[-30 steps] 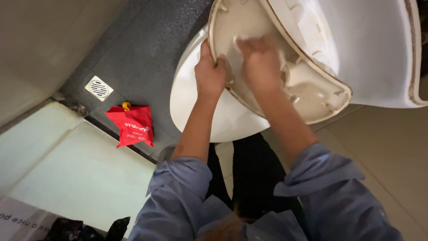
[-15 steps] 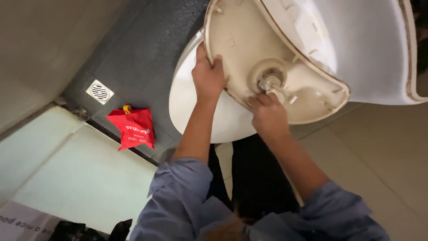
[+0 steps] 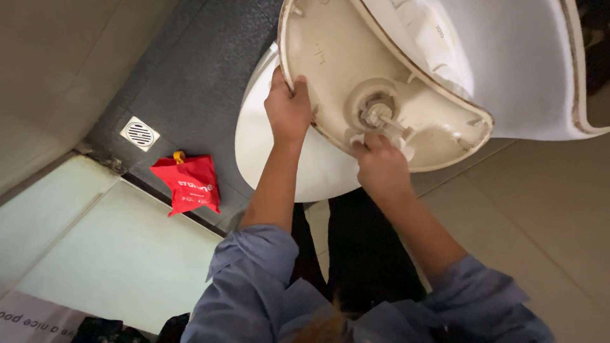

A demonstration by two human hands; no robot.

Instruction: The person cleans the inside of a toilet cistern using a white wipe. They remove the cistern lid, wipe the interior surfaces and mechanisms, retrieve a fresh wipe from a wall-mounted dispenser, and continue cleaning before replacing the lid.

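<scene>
My right hand [image 3: 380, 166] had dropped from basin underside, now sat just below drain fitting [image 3: 376, 114], fingers curled together against its white plastic part. Left hand [image 3: 287, 108] stayed clamped on basin [image 3: 330, 44] rim. Fitting now uncovered, just above right fingers. Red bag [image 3: 188, 184] on floor, well left.

hands [image 3: 330, 136] on basin underside [image 3: 330, 57], red bag [image 3: 189, 183]

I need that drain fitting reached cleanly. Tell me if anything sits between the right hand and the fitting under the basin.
Nothing visible blocks it. The right hand is right below the round drain fitting, fingertips at its edge. The left hand grips the basin rim, off to the side.
</scene>
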